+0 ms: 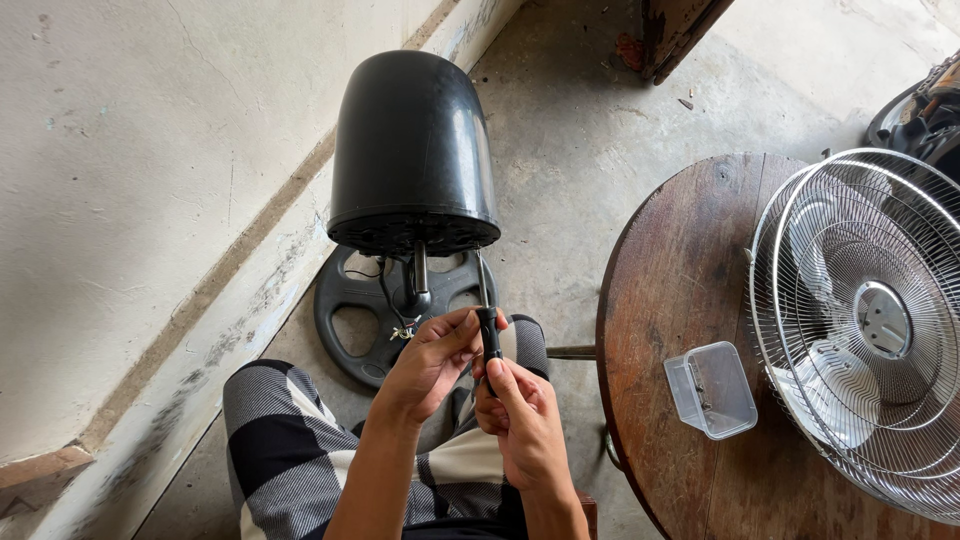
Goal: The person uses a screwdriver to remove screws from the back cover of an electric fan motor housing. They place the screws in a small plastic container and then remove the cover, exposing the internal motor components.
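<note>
Both hands meet low in the middle of the view, above a lap covered in black-and-white checked cloth (290, 440). Closed around the black handle of a screwdriver (488, 325), the right hand (525, 420) has its fingers wrapped from below and its thumb pressed along the grip. Next to it, the left hand (432, 360) curls its fingers in beside the same handle, the fingertips touching the upper end of the grip where the metal shaft begins. From there the shaft runs upward, and its tip reaches the underside of a black fan motor housing (412, 150), which stands directly above and just beyond the hands. Below that housing a short metal stem comes down to a joint with a few loose wires (400, 325), just beside the left thumb. Behind the joint a round black fan base (350, 300) with spoke-like openings lies flat on the concrete floor (580, 140), close against the pale wall (130, 180). To the right, well apart from the hands, is a round dark wooden counter (680, 260). On it sit a small clear plastic box (712, 390), open at the top, and a silver wire fan guard (865, 320) with pale blades showing through it, lying partly over the counter's far edge.
</note>
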